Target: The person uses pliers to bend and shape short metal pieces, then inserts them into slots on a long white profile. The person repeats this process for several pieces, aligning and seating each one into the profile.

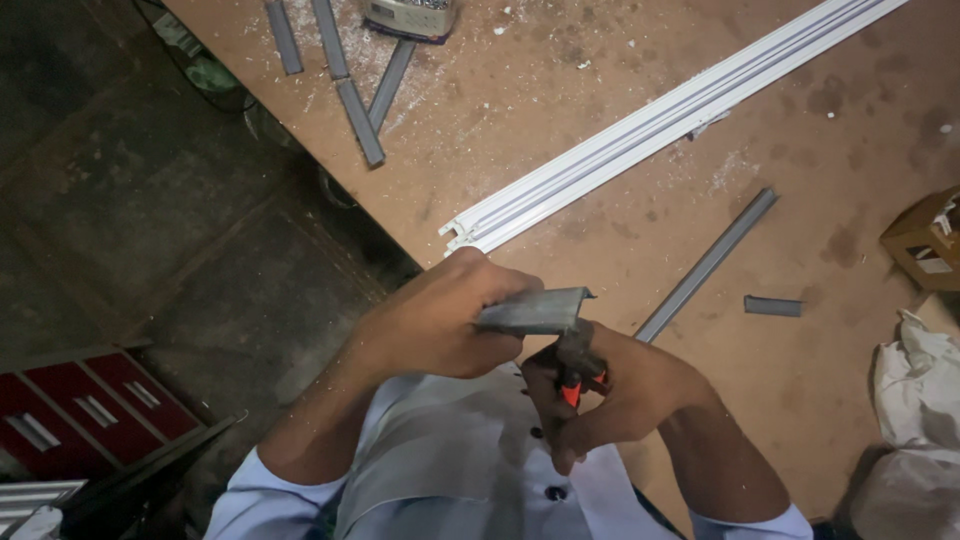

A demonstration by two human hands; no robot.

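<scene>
While we look down over the edge of the brown wooden workbench [600,130], our left hand [440,325] clamps its fingers around a short grey metal channel piece [535,312], held level in front of our chest. Just under its right end, our right hand [620,395] is clenched on a small plier-like tool with orange-red handles [575,375], whose head touches the piece. On the bench lie a long white plastic profile [660,125], a long grey metal strip [710,262] and a short grey offcut [772,306].

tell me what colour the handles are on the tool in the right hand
Orange-red with black, seen in the head view on the tool gripped by the right hand.
</scene>
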